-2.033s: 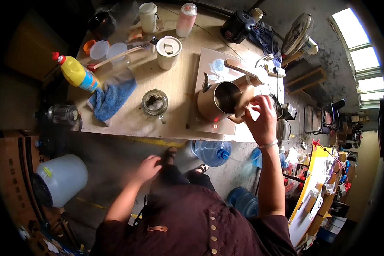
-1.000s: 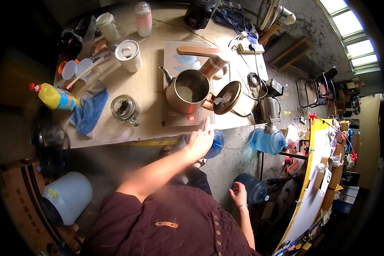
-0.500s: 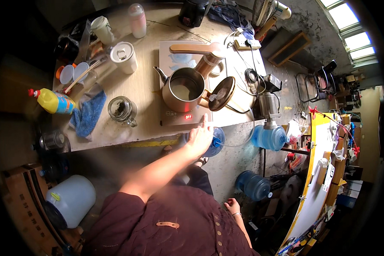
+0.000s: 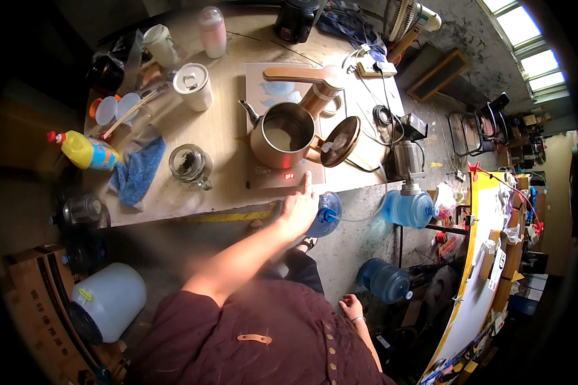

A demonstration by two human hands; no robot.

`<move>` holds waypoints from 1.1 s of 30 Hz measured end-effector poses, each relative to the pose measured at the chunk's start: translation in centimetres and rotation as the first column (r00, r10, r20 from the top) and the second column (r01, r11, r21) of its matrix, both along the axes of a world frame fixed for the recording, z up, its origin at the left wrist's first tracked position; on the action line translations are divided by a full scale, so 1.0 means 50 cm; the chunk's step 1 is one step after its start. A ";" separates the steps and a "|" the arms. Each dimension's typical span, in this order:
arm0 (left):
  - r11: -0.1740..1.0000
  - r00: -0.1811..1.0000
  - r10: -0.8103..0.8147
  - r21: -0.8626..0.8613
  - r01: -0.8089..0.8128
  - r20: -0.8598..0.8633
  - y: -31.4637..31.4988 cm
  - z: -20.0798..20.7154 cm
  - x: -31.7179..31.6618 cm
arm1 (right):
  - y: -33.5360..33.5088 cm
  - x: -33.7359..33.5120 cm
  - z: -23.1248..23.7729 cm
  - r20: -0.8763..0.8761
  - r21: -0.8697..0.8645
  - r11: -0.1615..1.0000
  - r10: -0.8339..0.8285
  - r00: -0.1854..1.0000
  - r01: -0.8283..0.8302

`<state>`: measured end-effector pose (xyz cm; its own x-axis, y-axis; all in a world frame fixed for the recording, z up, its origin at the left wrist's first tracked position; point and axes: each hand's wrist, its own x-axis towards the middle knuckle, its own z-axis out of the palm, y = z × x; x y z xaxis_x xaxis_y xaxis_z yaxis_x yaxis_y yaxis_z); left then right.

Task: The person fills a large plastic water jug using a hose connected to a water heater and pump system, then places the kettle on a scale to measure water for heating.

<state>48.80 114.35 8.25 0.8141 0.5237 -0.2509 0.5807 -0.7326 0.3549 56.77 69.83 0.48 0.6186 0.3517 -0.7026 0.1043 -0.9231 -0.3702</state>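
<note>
My left hand (image 4: 297,208) reaches up to the front edge of a flat induction cooker (image 4: 263,178), its index finger on the control strip beside a small red display. On the cooker stands a copper-coloured kettle (image 4: 279,136) with a long wooden handle, open, with pale liquid inside. Its lid (image 4: 339,141) leans against the kettle's right side. My right hand (image 4: 351,308) hangs low by my hip, loosely curled and holding nothing, near a blue water jug (image 4: 384,280) on the floor.
On the wooden table (image 4: 225,128) are a glass jar of dark leaves (image 4: 189,165), a blue cloth (image 4: 138,170), a yellow squeeze bottle (image 4: 83,151), a white lidded mug (image 4: 194,86) and cups. Blue water jugs (image 4: 408,208) with a hose stand right; a white canister (image 4: 109,301) sits lower left.
My right hand left the kettle and dropped to my side. My left arm rose from below the table and its finger now rests on the cooker's panel. The lid leans off the kettle.
</note>
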 end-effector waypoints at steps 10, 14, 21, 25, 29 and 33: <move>0.998 0.978 -0.054 0.005 0.055 0.202 -0.006 0.004 -0.058 | 0.006 -0.002 -0.006 -0.038 -0.023 1.000 0.006 0.999 -0.006; 0.994 0.972 -0.109 0.030 0.106 0.206 0.000 0.005 -0.031 | 0.008 -0.008 -0.012 -0.074 -0.043 0.998 0.033 0.997 -0.036; 0.996 0.992 -0.070 0.065 0.063 0.106 -0.004 -0.033 0.017 | 0.010 -0.007 -0.006 -0.055 0.001 1.000 -0.006 0.998 0.006; 0.990 0.980 -0.041 0.141 0.014 0.193 -0.007 -0.028 0.019 | -0.016 -0.023 -0.011 -0.069 -0.044 0.997 -0.059 0.996 0.056; 0.998 0.995 -0.067 0.028 0.065 0.076 0.003 -0.019 0.019 | -0.018 -0.052 0.000 -0.070 -0.041 0.999 -0.035 0.997 0.033; 0.998 0.990 -0.044 0.051 0.037 0.133 -0.006 -0.024 0.011 | -0.013 -0.056 0.008 -0.100 -0.031 0.998 -0.057 0.993 0.054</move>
